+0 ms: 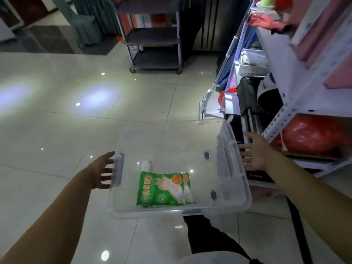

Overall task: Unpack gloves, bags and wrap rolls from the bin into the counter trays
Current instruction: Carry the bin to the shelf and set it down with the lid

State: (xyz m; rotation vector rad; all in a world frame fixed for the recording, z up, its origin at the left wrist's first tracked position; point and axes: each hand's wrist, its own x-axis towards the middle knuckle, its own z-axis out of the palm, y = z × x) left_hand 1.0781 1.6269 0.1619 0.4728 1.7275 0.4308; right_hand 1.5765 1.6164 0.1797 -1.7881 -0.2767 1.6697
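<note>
A clear plastic bin [171, 212] sits low in front of me over the tiled floor. Inside it lies a green pack of disposable gloves [163, 189], flat on the bottom. Just beyond the pack is a small white item [146, 165]; I cannot tell what it is. My left hand [101, 172] is at the bin's left handle latch, fingers spread, with the fingertips behind the latch. My right hand [255, 153] is at the bin's right rim, also with fingers apart. Neither hand is closed around anything.
White metal shelving [285, 113] stands close on the right, with a red plastic bag [308, 134] on its low shelf and clothes above. A grey wheeled cart [156, 35] is at the back. My leg in black trousers [205, 235] is under the bin's near edge.
</note>
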